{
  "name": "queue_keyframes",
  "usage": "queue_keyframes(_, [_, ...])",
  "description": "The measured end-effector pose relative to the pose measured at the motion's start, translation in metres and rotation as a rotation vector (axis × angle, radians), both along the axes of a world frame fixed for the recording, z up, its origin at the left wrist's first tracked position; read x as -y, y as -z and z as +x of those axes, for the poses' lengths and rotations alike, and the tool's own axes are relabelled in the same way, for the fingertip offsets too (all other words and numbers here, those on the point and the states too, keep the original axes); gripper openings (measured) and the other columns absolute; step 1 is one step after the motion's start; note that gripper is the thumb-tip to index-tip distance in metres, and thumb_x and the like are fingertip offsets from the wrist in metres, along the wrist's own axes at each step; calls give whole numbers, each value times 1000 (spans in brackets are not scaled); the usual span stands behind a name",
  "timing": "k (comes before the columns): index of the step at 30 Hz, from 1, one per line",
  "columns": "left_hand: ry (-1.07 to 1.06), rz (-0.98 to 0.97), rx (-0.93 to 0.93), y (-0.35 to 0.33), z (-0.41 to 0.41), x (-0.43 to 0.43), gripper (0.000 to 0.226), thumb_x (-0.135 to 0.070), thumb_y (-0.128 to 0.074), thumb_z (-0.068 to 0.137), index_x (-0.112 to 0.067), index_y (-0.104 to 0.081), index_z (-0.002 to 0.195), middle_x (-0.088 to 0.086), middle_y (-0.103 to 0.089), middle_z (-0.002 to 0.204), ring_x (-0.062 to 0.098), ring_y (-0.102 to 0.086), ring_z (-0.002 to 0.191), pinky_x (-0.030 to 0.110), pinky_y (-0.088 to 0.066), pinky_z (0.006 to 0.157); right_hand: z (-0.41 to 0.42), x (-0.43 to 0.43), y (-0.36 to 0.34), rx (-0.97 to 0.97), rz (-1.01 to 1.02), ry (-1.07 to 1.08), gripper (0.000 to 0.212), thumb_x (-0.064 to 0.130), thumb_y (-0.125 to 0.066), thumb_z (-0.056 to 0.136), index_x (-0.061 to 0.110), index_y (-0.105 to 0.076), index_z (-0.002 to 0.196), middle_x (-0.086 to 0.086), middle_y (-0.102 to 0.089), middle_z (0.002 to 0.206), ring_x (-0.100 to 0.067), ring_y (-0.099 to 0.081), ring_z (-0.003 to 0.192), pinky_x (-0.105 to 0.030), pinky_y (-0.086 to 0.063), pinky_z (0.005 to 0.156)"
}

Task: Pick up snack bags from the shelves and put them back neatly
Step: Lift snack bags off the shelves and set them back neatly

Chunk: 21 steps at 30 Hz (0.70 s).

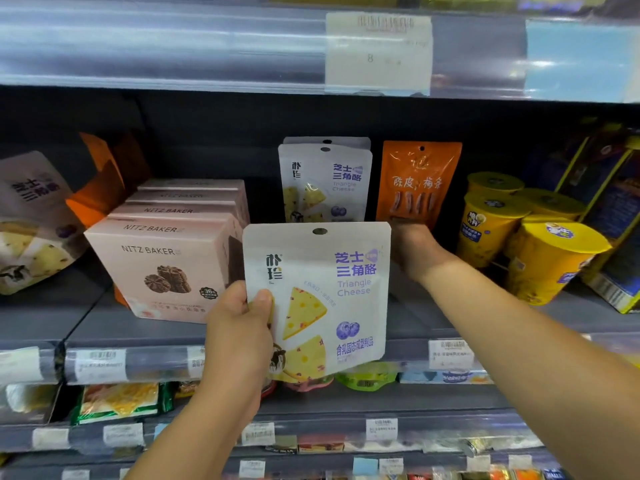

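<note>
- Leaning bag [31, 220]: far left, a cheese bag tipped back and out of line with its fellows. By my judgement it needs tidying.
- Boxes [162, 268]: pink, four deep, square to the shelf [90, 320] front. Their right side sets the left limit of the cheese slot.
- Left hand [239, 320]: my thumb presses the front of the held bag near its lower left edge, with my fingers curled behind. Pinching at the edge keeps the face upright and readable.
- Held bag [318, 296]: a cheese bag, upright in the air before the shelf lip, in front of and below the bag row. It is not yet shelved.
- Bag row [323, 181]: two matching bags stand at the back, one behind the other. Bare shelf lies before them, between the boxes and the orange bag, which I judge room enough for a straight entry.
- Orange bag [419, 181]: upright, just right of the row.
- Right hand [412, 251]: at the orange bag's foot, its back toward me. The fingertips are hidden, so I cannot tell whether they grip or merely touch. Probably it is steadying that bag to hold the slot open.
- Cups [540, 258]: yellow, clustered near my right wrist. This is the tightest edge for that arm.
- Blue boxes [609, 202]: far right, leaning.
</note>
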State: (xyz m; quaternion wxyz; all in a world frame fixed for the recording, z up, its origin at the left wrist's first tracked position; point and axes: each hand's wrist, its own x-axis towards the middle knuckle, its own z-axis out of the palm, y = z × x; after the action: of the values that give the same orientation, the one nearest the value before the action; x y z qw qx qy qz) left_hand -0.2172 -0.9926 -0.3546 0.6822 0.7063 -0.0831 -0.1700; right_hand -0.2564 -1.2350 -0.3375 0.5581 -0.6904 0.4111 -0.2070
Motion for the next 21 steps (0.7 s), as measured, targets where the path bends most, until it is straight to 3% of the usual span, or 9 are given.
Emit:
queue_keyframes(2, [-11, 2, 21, -3, 3, 8, 22, -16, -46, 98, -18, -64, 87, 13, -73, 91, 38, -68, 90, 64, -54, 77, -33, -8, 4, 31, -48, 47, 20, 15, -51, 96, 7, -68, 104, -10, -63, 82, -23, -61, 74, -31, -48, 69])
queue_keyframes(4, [-20, -12, 43, -4, 9, 18, 21, -16, -47, 97, -19, -64, 86, 12, -73, 90, 37, -68, 89, 59, -56, 77, -75, -17, 11, -119, -279, 4, 16, 26, -55, 95, 20, -70, 92, -3, -67, 87, -25, -60, 88, -31, -43, 72])
queue_keyframes(7, [-35, -70, 104, -7, 22, 35, 21, -14, -49, 97, -21, -65, 85, -4, -74, 82, 19, -70, 82, 33, -58, 68, -126, -37, 31, -327, -609, -119, 41, 48, -45, 94, 21, -64, 119, -1, -66, 116, -22, -58, 106, -35, -43, 86])
queue_keyframes(11, [-107, -143, 131, -7, 38, 61, 24, -11, -48, 96, -22, -61, 79, -6, -67, 78, 12, -61, 70, 24, -52, 60, -147, -55, 58, -604, -926, -295, 77, 70, -18, 85, 26, -47, 141, 1, -46, 148, -20, -39, 137, -41, -29, 110])
queue_keyframes(16, [-168, -120, 191, 5, 50, 91, 22, -10, -43, 92, -21, -56, 78, -5, -64, 75, 12, -53, 61, 21, -44, 51, -145, -54, 76, -647, -1020, -252, 74, 69, -30, 85, 23, -53, 138, -7, -52, 143, -30, -46, 133, -49, -38, 106])
queue_keyframes(21, [-267, -115, 214, 8, 67, 111, 18, -10, -41, 95, -19, -52, 85, -13, -59, 79, 0, -52, 64, 14, -41, 50, -142, -55, 78, -614, -1025, -198, 70, 68, -35, 81, 25, -58, 133, -4, -56, 139, -31, -51, 128, -48, -42, 98])
